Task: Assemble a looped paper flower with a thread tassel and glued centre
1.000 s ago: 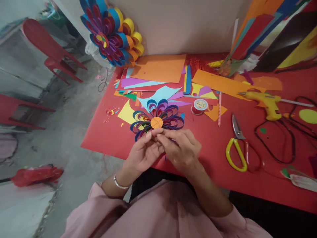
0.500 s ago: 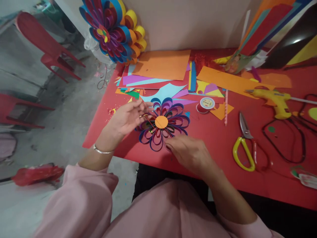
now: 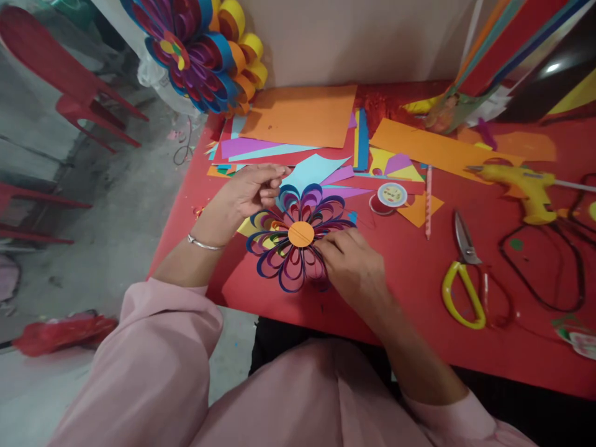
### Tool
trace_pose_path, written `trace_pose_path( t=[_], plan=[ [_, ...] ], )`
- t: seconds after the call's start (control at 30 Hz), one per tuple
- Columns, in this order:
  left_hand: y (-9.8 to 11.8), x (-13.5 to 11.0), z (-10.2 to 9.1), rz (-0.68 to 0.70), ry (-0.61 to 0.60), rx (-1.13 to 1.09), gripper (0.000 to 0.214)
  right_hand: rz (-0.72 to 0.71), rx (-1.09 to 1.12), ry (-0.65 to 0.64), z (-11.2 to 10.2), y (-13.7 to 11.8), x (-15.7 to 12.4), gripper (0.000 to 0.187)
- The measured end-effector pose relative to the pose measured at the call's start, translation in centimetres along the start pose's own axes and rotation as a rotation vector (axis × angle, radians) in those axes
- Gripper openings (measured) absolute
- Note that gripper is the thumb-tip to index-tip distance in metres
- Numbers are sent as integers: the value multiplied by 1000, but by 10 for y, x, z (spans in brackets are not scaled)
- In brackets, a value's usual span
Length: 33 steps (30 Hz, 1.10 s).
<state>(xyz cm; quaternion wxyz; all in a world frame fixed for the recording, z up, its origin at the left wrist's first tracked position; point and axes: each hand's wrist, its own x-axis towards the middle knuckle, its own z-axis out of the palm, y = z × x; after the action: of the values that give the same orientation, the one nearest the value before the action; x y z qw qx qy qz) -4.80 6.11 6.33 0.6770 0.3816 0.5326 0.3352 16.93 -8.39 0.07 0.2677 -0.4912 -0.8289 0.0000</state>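
Observation:
A flower of rolled paper loops (image 3: 284, 282), dark blue and purple outside with red and green inner loops, is in front of me over the table. Its middle is an orange paper disc (image 3: 300, 234), and thin dark lines like thread cross it. My left hand (image 3: 256, 189) is raised at the flower's upper left, its thumb and forefinger pinched together on what looks like a fine thread, barely visible. My right hand (image 3: 356, 264) is closed at the flower's right side, fingertips pinching by the disc's edge; they hide what exactly they grip.
On the red table (image 3: 410, 323) lie a thread spool (image 3: 392, 195), a pink pencil (image 3: 428, 205), yellow-handled scissors (image 3: 463, 292), a yellow glue gun (image 3: 531, 189) and cut paper (image 3: 302, 115). A larger paper flower (image 3: 195, 56) stands at back left. A red chair (image 3: 69, 81) is beyond.
My left hand has risen and its fingers have closed into a pinch. My right hand has moved up from the flower's lower edge to beside the disc. The view has shifted slightly.

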Motion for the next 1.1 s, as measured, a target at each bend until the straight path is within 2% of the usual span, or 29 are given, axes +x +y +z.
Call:
trace_pose_path(
  t=[0.13, 0.27, 0.4, 0.63, 0.87, 1.1],
  plan=[
    [-7, 14, -3, 95, -5, 176, 18, 24, -3, -38, 1, 3, 0, 22],
    [-14, 25, -9, 181, 46, 258, 15, 43, -11, -57, 6, 3, -2, 25],
    [-17, 26, -14, 232, 87, 356, 8, 60, -3, -5, 12, 1, -1, 21],
    [-22, 24, -20, 448, 97, 649, 8, 45, 9, 78, 15, -1, 4, 20],
    [-30, 27, -26, 526, 75, 877, 13, -32, 0, 64, 18, -2, 0, 24],
    [-21, 14, -26, 489, 76, 1319, 19, -50, -30, 106, 20, -2, 0, 18]
  ],
)
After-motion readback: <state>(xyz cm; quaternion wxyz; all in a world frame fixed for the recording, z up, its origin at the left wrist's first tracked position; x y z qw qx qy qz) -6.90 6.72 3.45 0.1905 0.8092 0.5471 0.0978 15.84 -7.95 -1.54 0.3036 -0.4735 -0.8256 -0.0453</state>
